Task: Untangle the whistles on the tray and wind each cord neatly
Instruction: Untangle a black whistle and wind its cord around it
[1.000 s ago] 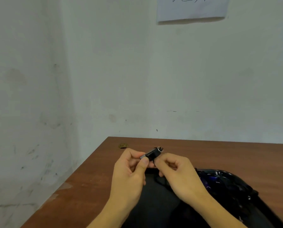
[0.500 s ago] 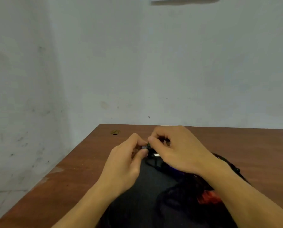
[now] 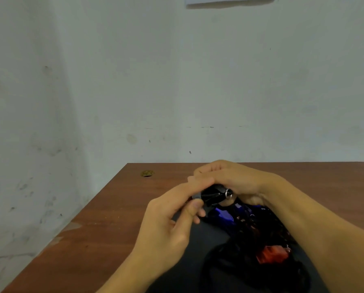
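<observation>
The left hand (image 3: 168, 220) pinches one end of a black whistle (image 3: 214, 196). The right hand (image 3: 229, 180) curls round its other end, above the tray (image 3: 200, 240).

Glossy black plastic whistle (image 3: 214, 195) with a shiny metal ring (image 3: 229, 193) at one end and a matt grey tip at the other. Smooth reddish-brown wooden tabletop (image 3: 105, 227), finish worn pale at the left edge. Matt black tray (image 3: 200, 246), holding glossy blue plastic piece (image 3: 224, 216) and glossy red plastic piece (image 3: 272, 253). Rough, stained, matt pale painted wall (image 3: 113, 81).
</observation>
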A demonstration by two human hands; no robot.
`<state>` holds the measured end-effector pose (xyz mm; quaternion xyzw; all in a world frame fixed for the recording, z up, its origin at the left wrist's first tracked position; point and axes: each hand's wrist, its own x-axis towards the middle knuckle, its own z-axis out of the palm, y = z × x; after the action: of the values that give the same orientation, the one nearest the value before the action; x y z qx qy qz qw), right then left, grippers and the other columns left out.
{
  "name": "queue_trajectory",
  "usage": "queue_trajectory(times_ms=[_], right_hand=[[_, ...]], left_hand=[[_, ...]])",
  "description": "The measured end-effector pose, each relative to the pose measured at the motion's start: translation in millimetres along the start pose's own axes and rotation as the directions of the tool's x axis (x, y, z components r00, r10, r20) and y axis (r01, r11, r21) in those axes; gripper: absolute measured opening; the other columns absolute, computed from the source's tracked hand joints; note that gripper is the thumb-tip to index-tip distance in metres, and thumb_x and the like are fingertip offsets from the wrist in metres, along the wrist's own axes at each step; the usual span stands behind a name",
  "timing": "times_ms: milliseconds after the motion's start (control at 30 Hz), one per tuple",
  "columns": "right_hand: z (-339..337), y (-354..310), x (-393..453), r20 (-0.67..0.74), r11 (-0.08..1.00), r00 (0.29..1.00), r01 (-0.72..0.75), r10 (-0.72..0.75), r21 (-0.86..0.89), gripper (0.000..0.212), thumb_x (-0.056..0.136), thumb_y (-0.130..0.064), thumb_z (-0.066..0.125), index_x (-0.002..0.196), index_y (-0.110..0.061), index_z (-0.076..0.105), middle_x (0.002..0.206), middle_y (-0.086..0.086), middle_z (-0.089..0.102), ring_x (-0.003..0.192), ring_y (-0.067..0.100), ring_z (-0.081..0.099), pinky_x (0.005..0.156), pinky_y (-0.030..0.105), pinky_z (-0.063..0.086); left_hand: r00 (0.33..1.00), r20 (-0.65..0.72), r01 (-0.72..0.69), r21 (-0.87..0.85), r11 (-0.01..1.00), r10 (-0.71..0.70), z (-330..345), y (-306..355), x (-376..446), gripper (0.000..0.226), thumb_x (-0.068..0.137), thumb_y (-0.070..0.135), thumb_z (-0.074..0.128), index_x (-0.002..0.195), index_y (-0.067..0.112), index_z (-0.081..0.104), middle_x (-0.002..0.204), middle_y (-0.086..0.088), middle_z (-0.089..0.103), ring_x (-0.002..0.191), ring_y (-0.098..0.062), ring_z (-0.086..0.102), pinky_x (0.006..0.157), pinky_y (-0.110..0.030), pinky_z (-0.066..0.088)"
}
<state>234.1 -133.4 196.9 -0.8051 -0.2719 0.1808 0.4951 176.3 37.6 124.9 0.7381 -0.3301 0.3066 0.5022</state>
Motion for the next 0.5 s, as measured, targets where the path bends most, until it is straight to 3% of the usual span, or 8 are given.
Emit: queue_trajectory(times_ms=[100, 267, 400, 500], right_hand=[[5, 3, 0, -0.002, 0.997, 1.000, -0.008, 0.008, 0.082, 0.042, 0.103, -0.030, 0.053, 0.062, -0.026, 0.065, 0.064, 0.007, 0.042, 0.049, 0.011, 0.028, 0.042, 0.021, 0.018], [17, 20, -2, -0.134, 0.979, 0.991, 0.034, -0.006, 0.203, 0.037, 0.103, -0.027, 0.050, 0.069, -0.027, 0.064, 0.057, -0.004, 0.037, 0.048, 0.008, 0.019, 0.046, 0.023, 0.009], [30, 29, -7, -0.272, 0.995, 0.959, 0.090, -0.076, 0.038, 0.037, 0.100, -0.042, 0.054, 0.083, -0.012, 0.067, 0.058, -0.005, 0.045, 0.047, 0.008, 0.031, 0.044, 0.019, 0.026], [36, 30, -12, -0.320, 0.965, 0.923, 0.149, -0.214, -0.215, 0.026, 0.101, -0.033, 0.055, 0.082, -0.024, 0.070, 0.061, -0.009, 0.055, 0.057, 0.008, 0.047, 0.059, 0.019, 0.039]], left_hand=[[0.999, -0.043, 0.009, -0.046, 0.999, -0.011, 3, 0, -1, 0.049, 0.093, 0.001, 0.054, 0.125, 0.037, 0.064, 0.087, 0.010, 0.070, 0.073, -0.014, 0.067, 0.068, -0.021, 0.054], [0.979, -0.161, 0.101, -0.138, 0.985, -0.123, 3, -3, 2, 0.041, 0.096, -0.005, 0.056, 0.116, 0.027, 0.072, 0.082, 0.002, 0.072, 0.067, -0.008, 0.066, 0.067, -0.014, 0.051], [0.950, -0.228, 0.198, -0.092, 0.976, -0.214, -2, -15, 5, 0.042, 0.095, -0.006, 0.057, 0.113, 0.029, 0.072, 0.085, 0.007, 0.075, 0.068, -0.007, 0.066, 0.068, -0.014, 0.051], [0.945, -0.240, 0.229, 0.001, 0.974, -0.222, -3, -21, 5, 0.045, 0.095, -0.006, 0.057, 0.115, 0.032, 0.070, 0.094, 0.011, 0.075, 0.074, -0.006, 0.069, 0.070, -0.017, 0.054]])
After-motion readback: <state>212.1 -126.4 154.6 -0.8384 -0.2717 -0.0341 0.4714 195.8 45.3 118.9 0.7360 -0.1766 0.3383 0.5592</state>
